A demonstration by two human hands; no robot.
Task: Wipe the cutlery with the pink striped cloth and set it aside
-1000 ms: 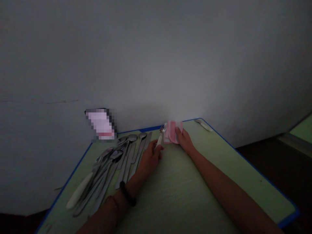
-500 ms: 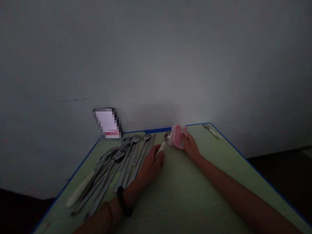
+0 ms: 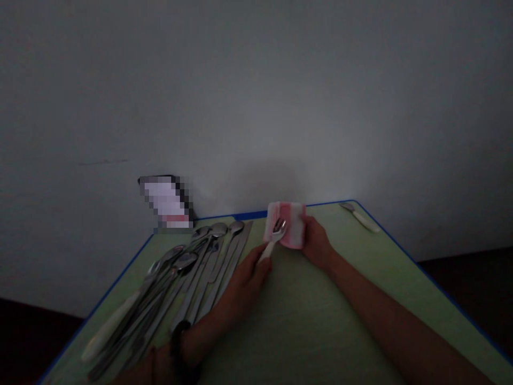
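Observation:
My left hand point(image 3: 250, 272) is closed round the white handle of a fork point(image 3: 276, 232), its metal tines pointing up and away from me. Behind the tines, a pink and white striped cloth point(image 3: 296, 224) is spread out in my right hand point(image 3: 317, 241), whose fingers grip its right edge and are partly hidden. The fork's head overlaps the cloth in view; whether they touch I cannot tell. To the left of my left hand lies a pile of metal spoons, forks and knives point(image 3: 184, 262), some partly covered by my forearm.
Another white-handled fork or similar utensil point(image 3: 363, 218) lies at the far right corner of the green, blue-edged table point(image 3: 320, 321). A phone with a blurred screen point(image 3: 166, 203) leans on the grey wall point(image 3: 256, 96) at the back left. A white-handled utensil point(image 3: 112, 326) lies at the left.
The cloth has opened out flatter and no longer wraps the fork's head, so the tines now show in front of it. My view has shifted slightly to the right.

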